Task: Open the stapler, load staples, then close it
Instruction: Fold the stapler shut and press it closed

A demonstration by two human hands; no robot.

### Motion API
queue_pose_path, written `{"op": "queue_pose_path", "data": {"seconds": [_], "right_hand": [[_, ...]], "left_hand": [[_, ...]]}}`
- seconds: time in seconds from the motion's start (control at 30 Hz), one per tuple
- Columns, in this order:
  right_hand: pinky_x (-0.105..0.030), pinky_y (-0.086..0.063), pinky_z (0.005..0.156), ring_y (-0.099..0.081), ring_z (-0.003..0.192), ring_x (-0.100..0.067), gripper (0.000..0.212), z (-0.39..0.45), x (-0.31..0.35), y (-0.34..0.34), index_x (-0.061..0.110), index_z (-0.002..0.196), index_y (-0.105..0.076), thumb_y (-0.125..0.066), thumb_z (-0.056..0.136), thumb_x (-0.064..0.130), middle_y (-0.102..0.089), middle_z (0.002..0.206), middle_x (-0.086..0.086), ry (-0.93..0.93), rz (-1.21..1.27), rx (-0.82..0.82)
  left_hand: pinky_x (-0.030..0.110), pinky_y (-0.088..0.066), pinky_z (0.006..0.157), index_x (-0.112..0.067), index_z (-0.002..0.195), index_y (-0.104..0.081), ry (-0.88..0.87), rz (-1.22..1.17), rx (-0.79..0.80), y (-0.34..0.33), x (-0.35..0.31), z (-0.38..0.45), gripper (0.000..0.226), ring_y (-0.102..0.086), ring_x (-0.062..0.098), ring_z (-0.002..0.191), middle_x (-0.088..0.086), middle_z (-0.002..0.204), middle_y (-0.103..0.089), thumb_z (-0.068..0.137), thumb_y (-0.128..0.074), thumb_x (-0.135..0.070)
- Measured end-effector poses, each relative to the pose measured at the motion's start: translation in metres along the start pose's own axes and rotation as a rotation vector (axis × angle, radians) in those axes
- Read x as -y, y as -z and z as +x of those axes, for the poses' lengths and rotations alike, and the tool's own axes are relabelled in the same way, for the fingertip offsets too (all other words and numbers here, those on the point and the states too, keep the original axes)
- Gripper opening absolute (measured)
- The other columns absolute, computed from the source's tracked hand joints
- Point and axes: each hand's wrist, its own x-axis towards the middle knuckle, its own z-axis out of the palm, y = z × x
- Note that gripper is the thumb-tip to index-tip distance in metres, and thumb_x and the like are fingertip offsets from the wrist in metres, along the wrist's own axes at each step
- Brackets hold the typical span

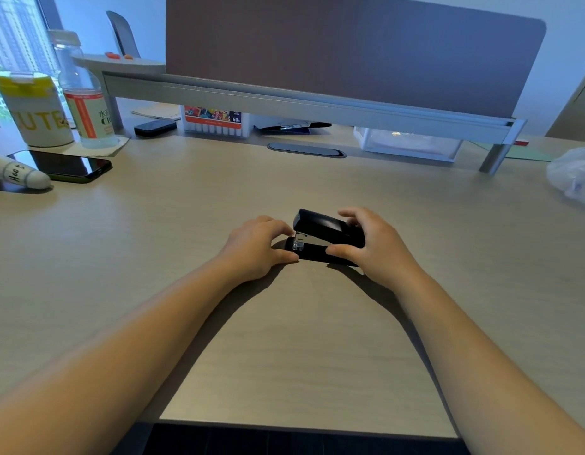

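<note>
Fingers of the left hand (258,247) pinched the nose of the stapler (324,238) at frame centre on the desk (186,224), the right hand (366,244) clamped its hinged rear; it looked rigid, glossy-slick, best gripped by base and cap.

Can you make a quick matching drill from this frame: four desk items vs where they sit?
Items:
1. stapler
2. phone
3. marker box
4. plastic bag

Places:
A. far right edge of the desk
B. between the two hands, desk centre
C. under the shelf rail, at the back
D. left side, lying flat in front of the bottle

Pairs: 1-B, 2-D, 3-C, 4-A

The left hand and right hand both touch the stapler.
</note>
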Motion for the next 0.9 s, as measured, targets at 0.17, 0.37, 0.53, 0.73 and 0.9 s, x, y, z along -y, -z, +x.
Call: {"op": "queue_pose_path", "data": {"seconds": [0.17,0.37,0.53,0.73,0.9], "right_hand": [[-0.029,-0.036,0.082,-0.045,0.097,-0.017,0.055,-0.013,-0.009,0.007,0.015,0.121,-0.035,-0.066,0.075,0.022,-0.045,0.108,0.0,-0.163,0.225,-0.002],[-0.029,-0.036,0.083,-0.046,0.095,-0.018,0.055,-0.014,-0.009,0.001,0.014,0.122,-0.029,-0.063,0.079,0.016,-0.043,0.104,0.0,-0.165,0.24,-0.013],[-0.029,-0.036,0.081,-0.047,0.095,-0.02,0.052,-0.013,-0.011,0.0,0.013,0.12,-0.03,-0.062,0.079,0.014,-0.044,0.104,-0.001,-0.168,0.219,-0.016],[-0.027,-0.034,0.081,-0.044,0.096,-0.017,0.05,-0.014,-0.011,0.001,0.013,0.119,-0.033,-0.063,0.078,0.014,-0.042,0.106,0.0,-0.173,0.203,-0.002],[-0.027,-0.033,0.079,-0.044,0.095,-0.016,0.05,-0.016,-0.012,0.007,0.012,0.117,-0.038,-0.065,0.076,0.012,-0.044,0.105,0.001,-0.195,0.194,0.004]], "left_hand": [[0.035,-0.043,0.096,-0.013,0.121,-0.047,0.08,-0.521,0.025,0.005,-0.003,-0.002,0.053,-0.051,0.02,0.114,0.005,0.123,-0.056,0.076,-0.058,-0.038],[0.034,-0.045,0.084,-0.014,0.099,-0.056,0.207,-0.677,-0.014,0.002,-0.01,0.004,0.046,-0.057,0.022,0.101,0.005,0.1,-0.062,0.074,-0.053,-0.052],[0.035,-0.043,0.09,-0.012,0.114,-0.05,0.215,-0.622,-0.031,0.002,-0.006,0.007,0.06,-0.056,0.023,0.105,0.009,0.115,-0.06,0.07,-0.06,-0.05],[0.035,-0.042,0.09,-0.015,0.119,-0.046,0.204,-0.574,-0.048,-0.002,-0.004,0.006,0.055,-0.054,0.025,0.107,0.008,0.118,-0.059,0.074,-0.06,-0.043],[0.033,-0.042,0.086,-0.017,0.108,-0.053,0.183,-0.545,-0.052,0.0,-0.007,0.003,0.044,-0.056,0.022,0.102,0.002,0.107,-0.062,0.075,-0.056,-0.047]]}}
